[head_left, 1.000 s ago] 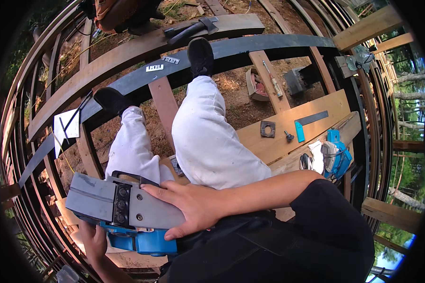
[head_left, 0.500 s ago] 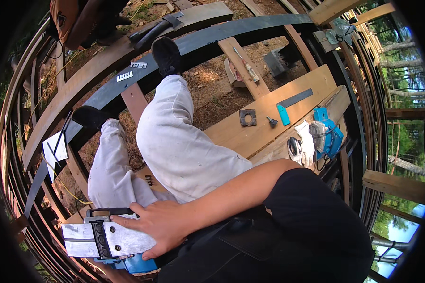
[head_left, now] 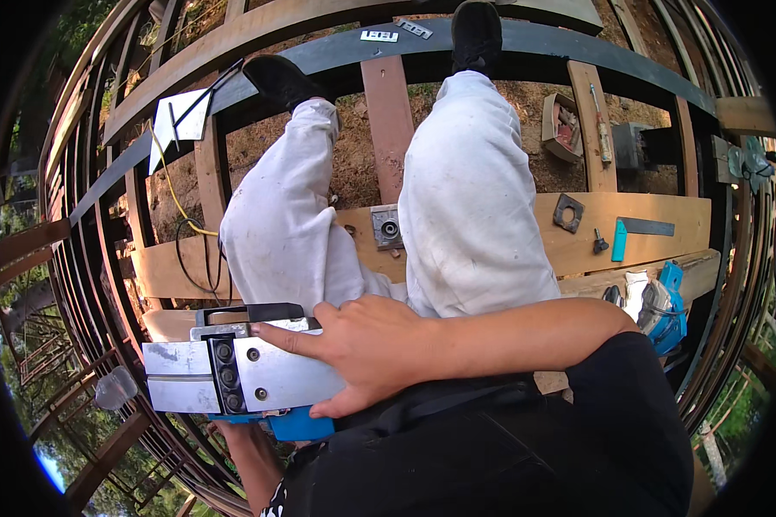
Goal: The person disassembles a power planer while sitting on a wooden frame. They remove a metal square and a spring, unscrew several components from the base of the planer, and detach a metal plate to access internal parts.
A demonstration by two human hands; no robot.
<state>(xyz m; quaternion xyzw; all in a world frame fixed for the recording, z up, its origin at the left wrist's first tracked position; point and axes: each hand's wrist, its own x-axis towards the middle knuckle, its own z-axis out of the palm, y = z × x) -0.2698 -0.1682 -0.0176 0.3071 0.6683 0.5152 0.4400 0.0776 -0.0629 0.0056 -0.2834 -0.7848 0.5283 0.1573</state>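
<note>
I saw white-trousered legs (head_left: 474,189) stretched over a wooden plank (head_left: 672,237). A blue power planer (head_left: 272,372) lay bottom-up at the person's lap, its silver sole (head_left: 295,381) smudged, a lengthwise groove in its left plate (head_left: 179,360). The right hand (head_left: 366,345) lay spread over the other plate, fingers and thumb apart; the left hand (head_left: 239,437) was mostly hidden beneath, and I couldn't tell whether it gripped. Across the sole ran a black cutter drum (head_left: 227,390) holding three dark round bolts (head_left: 228,377).
</note>
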